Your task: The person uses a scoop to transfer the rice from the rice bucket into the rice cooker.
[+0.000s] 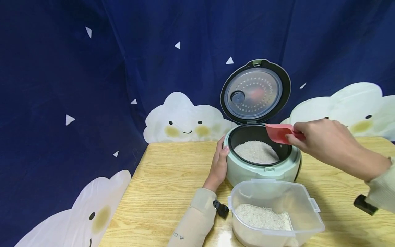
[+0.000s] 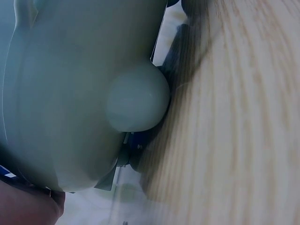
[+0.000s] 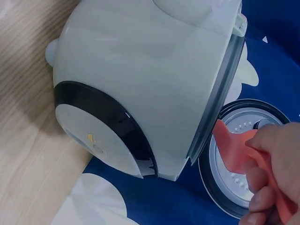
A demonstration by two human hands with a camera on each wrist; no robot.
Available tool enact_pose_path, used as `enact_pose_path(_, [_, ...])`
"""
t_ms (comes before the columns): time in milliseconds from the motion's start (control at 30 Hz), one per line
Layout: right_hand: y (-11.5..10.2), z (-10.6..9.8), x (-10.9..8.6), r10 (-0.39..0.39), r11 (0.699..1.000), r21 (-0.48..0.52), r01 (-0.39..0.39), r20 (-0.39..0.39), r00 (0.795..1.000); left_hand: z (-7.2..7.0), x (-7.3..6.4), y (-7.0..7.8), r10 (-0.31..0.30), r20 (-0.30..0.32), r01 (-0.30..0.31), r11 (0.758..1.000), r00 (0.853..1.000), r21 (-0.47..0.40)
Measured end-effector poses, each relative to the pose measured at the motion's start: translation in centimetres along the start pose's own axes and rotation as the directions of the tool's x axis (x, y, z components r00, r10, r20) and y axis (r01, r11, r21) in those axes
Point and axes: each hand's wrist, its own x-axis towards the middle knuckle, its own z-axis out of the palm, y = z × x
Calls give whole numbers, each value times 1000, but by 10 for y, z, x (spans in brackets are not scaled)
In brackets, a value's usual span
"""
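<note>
A pale green rice cooker [image 1: 256, 173] stands with its lid [image 1: 256, 92] raised and white rice [image 1: 256, 152] in its dark inner pot. My left hand [image 1: 218, 164] rests against the cooker's left side, thumb near the rim; the left wrist view shows mostly the cooker's wall [image 2: 70, 93]. My right hand [image 1: 327, 139] grips the handle of a pink scoop [image 1: 279, 133] above the pot's right edge. In the right wrist view the scoop [image 3: 239, 150] overlaps the lid, its handle between fingers and thumb.
In front of the cooker, a clear plastic bin [image 1: 303, 206] holds more rice [image 1: 262, 216]. Both stand on a wood-grain table [image 1: 172, 178]. A dark blue curtain [image 1: 172, 61] with smiling clouds hangs behind the table's far edge.
</note>
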Motion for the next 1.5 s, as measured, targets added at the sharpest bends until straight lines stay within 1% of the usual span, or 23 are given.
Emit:
enact_pose_path(233, [-6,-1,-6,-50,999,-4,50,-81,995,0,0,1,-10,-4,10,1000,1000,3])
enact_pose_path(300, [-7,-2,-7,-62,998,-2,62,-94,994,0,0,1,-9,-6,9,1000,1000,1])
enact_pose_path(567, [-15,-8,-12,-64,998,-10,64,-126,990,0,-1,2,-5,-9,5,1000,1000,6])
enact_pose_path(633, [-15,-8,-14,-80,997,-6,80,-146,986,0,-1,2,-3,-9,3,1000,1000,7])
enact_pose_path(800, [-18,-9,-15,-110,994,-11,110,-154,982,-1,0,2,-4,-7,4,1000,1000,8])
enact_pose_path(967, [-19,-8,-15,-114,994,-16,112,-148,982,-1,-1,0,-5,-3,5,1000,1000,8])
enact_pose_path(1033, [-18,-7,-15,-119,993,-20,117,-159,980,0,-1,0,-11,-2,11,1000,1000,10])
enact_pose_path(1267, [-18,-8,-15,-128,991,-57,122,-127,984,0,0,-1,-4,-6,4,1000,1000,7])
enact_pose_path(1367, [-17,-6,-16,-133,991,-50,127,-140,981,0,0,-1,15,-9,-15,1000,1000,10])
enact_pose_path(1500, [-17,-6,-18,-149,989,-33,145,-195,970,0,0,-1,35,-8,-35,999,999,11])
